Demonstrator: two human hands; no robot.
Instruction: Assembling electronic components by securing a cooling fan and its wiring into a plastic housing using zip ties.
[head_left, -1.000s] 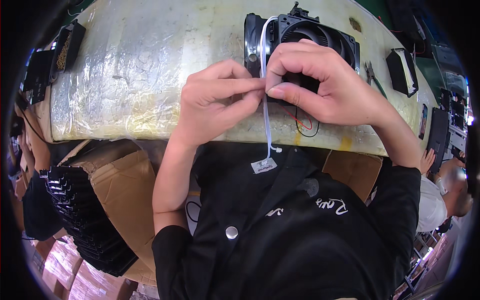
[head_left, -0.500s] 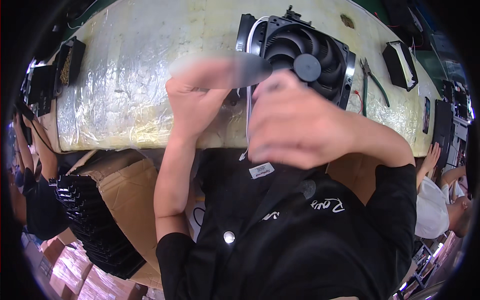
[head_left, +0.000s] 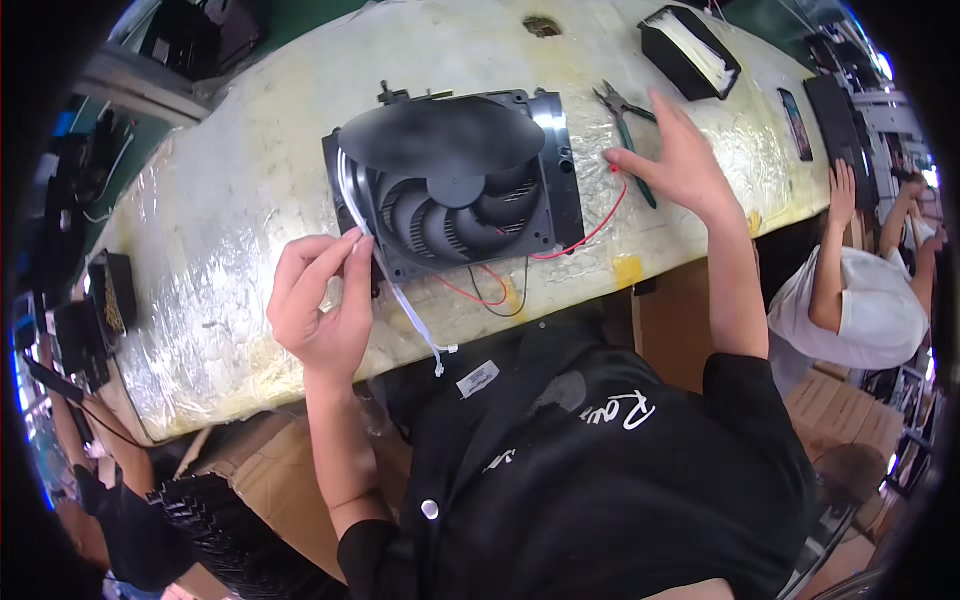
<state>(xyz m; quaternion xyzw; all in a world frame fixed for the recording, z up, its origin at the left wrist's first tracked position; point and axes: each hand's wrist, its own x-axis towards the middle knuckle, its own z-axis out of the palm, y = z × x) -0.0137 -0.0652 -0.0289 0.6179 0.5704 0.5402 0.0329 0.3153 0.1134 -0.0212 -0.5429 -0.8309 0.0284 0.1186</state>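
A black cooling fan (head_left: 410, 215) in a square frame lies on the bench, its upper part blurred. My left hand (head_left: 325, 305) is at the fan's lower left corner. Thumb and fingertips there pinch a white cable (head_left: 408, 308), which runs along the frame's left side and hangs past the bench edge to small white connectors. My right hand (head_left: 685, 165) is spread open to the right of the fan, beside diagonal cutters (head_left: 621, 122) with green handles. It does not appear to hold them. A red wire (head_left: 602, 222) curves from the fan toward the cutters.
A black bin (head_left: 690, 55) of thin white strips stands at the far right, near a phone (head_left: 795, 125). Another black bin (head_left: 112, 290) sits at the left edge. Cardboard (head_left: 285, 480) and stacked black parts are below left. Co-workers are on both sides.
My view has shifted, so the fan appears further left and lower. My hands have moved apart: the right is now open by the cutters, the left pinches the white cable.
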